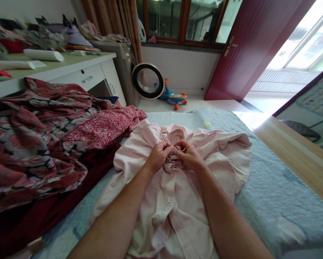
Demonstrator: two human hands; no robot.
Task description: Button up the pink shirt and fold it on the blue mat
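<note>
A pale pink button-up shirt [188, 201] lies spread on a light blue quilted bed cover [269, 187], its collar [177, 132] toward the far side. Near the collar, my left hand [160, 154] pinches the shirt's front placket. Right beside it, my right hand [188, 154] pinches the same strip of cloth, and the fingertips of both hands nearly meet. Any button between the fingers is hidden. Lower on the placket a white button [169, 199] shows, and the front parts below it.
Floral clothes [34, 144] and dark red cloth [96, 165] are heaped at the left. Behind them stand a white desk [69, 75] with clutter and a washing machine whose round door [148, 81] hangs open. A blue ride-on toy [173, 96] sits near the red door [247, 46].
</note>
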